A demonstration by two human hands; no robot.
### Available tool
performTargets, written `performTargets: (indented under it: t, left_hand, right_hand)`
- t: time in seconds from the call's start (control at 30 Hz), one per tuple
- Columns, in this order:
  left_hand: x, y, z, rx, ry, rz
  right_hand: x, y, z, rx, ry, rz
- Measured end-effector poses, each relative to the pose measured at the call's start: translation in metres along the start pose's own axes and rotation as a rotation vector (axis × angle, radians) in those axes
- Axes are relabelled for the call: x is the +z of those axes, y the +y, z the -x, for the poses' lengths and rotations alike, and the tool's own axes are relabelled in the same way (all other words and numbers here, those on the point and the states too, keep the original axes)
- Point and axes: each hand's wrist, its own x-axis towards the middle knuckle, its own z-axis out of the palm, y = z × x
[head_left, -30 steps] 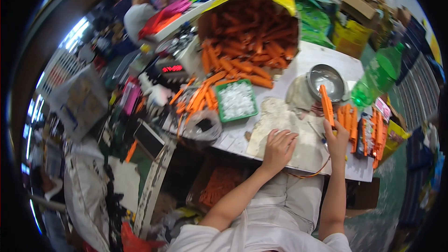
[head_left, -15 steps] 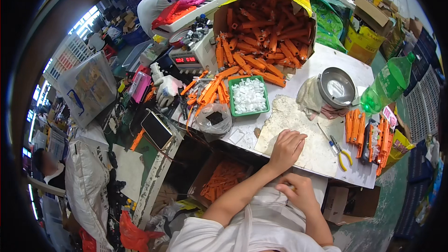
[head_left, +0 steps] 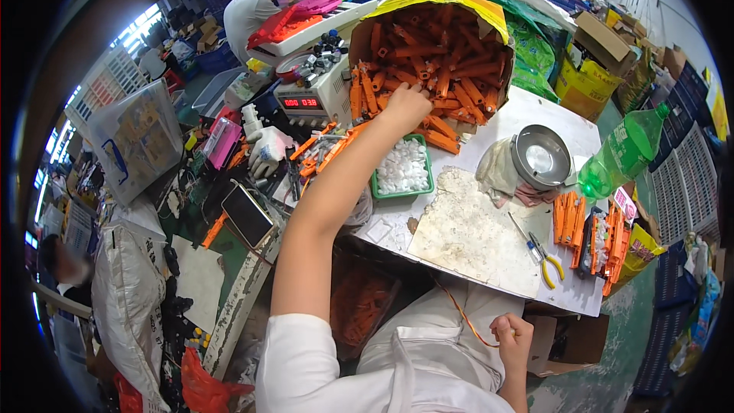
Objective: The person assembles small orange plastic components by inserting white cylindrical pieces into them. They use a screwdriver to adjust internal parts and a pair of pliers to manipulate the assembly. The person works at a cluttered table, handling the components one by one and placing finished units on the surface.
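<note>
My left arm stretches forward across the table, and my left hand [head_left: 409, 105] is at the front of a heap of long orange plastic parts [head_left: 459, 69] spilling from a box. Its fingers curl down onto the parts, with the tips hidden. Beneath the forearm stands a green basket [head_left: 430, 180] of small white plastic pieces [head_left: 403, 167]. Low over my lap, my right hand [head_left: 514, 335] is closed around a thin red-and-yellow wire [head_left: 463, 312], which runs up toward the table edge.
Right of the worn board [head_left: 474, 233] lie yellow-handled pliers [head_left: 544, 260] and bundled orange parts [head_left: 567, 218]. Behind them are a metal bowl [head_left: 541, 155] and a green bottle [head_left: 623, 149]. A power supply [head_left: 310, 99] stands at the left, near a phone [head_left: 247, 213].
My left hand has moved from the board up to the heap of orange parts. My right hand has come lower, toward me, and the wire now shows at it.
</note>
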Motion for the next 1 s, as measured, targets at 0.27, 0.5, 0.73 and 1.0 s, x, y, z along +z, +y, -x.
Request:
performTargets:
  t: [0.27,0.5,0.73,1.0]
  left_hand:
    - [0.050,-0.016,0.005,0.201,0.086,0.007]
    - [-0.065,0.066,0.046,0.174,0.755,0.468]
    - [-0.094,0.200,0.156,0.373,0.842,0.568]
    - [-0.078,0.199,0.206,0.076,0.809,0.551]
  right_hand:
    - [0.017,-0.021,-0.009,-0.068,-0.091,0.143]
    - [0.017,-0.006,-0.013,0.088,-0.043,-0.267]
    - [0.046,-0.019,-0.023,0.185,-0.108,-0.696]
    - [0.062,-0.023,-0.020,0.297,-0.184,-0.630]
